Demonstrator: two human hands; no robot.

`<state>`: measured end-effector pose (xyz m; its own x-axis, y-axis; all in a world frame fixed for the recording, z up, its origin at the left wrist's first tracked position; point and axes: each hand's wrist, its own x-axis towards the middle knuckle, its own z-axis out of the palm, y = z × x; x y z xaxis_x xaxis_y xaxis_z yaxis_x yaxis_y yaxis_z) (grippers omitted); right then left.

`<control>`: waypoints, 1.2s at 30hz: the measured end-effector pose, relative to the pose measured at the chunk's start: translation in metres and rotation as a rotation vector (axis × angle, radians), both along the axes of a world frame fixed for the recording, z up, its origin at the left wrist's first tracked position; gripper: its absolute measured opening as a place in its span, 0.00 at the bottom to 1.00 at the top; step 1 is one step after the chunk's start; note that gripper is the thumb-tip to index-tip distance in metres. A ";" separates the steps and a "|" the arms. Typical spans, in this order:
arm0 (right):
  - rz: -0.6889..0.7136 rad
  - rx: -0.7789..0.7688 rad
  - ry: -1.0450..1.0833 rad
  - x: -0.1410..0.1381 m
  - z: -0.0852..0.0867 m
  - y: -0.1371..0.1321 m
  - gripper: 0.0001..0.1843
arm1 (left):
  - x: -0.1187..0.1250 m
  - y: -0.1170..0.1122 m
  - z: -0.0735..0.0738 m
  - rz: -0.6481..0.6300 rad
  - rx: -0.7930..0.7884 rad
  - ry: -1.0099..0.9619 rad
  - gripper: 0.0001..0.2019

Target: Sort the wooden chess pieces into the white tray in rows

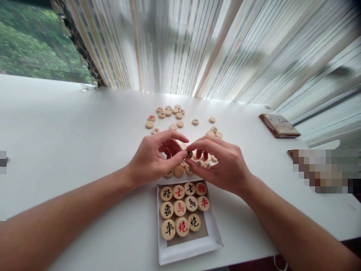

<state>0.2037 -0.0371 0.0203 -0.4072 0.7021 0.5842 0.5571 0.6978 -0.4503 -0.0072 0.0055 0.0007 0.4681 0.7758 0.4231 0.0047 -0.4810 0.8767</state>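
My right hand (222, 160) pinches a round wooden xiangqi piece (189, 154) between thumb and index finger. The piece is tilted on edge, and a black character partly shows on it. My left hand (158, 154) meets it from the other side: the thumb tip touches or nearly touches the piece's left edge, while the fingers stay apart from the thumb. Just below the hands lies a shallow white box (191, 252) holding several pieces in rows, faces up, with red or black characters. More loose pieces (178, 171) lie under and between my hands, partly hidden.
Beyond my hands, loose pieces (179, 124) are scattered on the white table (84, 143), some face up, some blank side up. A flat brown-edged box (279, 125) lies at the right. Striped curtains (175, 45) hang behind the table's far edge.
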 end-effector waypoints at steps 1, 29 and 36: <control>-0.002 0.017 -0.015 0.000 0.000 0.000 0.04 | 0.000 0.000 0.000 -0.004 0.002 0.002 0.11; -0.016 -0.166 -0.142 0.020 0.038 -0.046 0.10 | -0.003 0.005 -0.005 -0.021 -0.110 -0.106 0.11; 0.026 -0.278 -0.142 0.021 0.030 -0.077 0.09 | -0.002 0.005 -0.004 -0.019 -0.102 -0.098 0.11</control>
<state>0.2245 -0.1145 0.0506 -0.4906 0.8154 0.3073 0.6115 0.5734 -0.5452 -0.0096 0.0105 -0.0035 0.4438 0.8083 0.3869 -0.0919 -0.3884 0.9169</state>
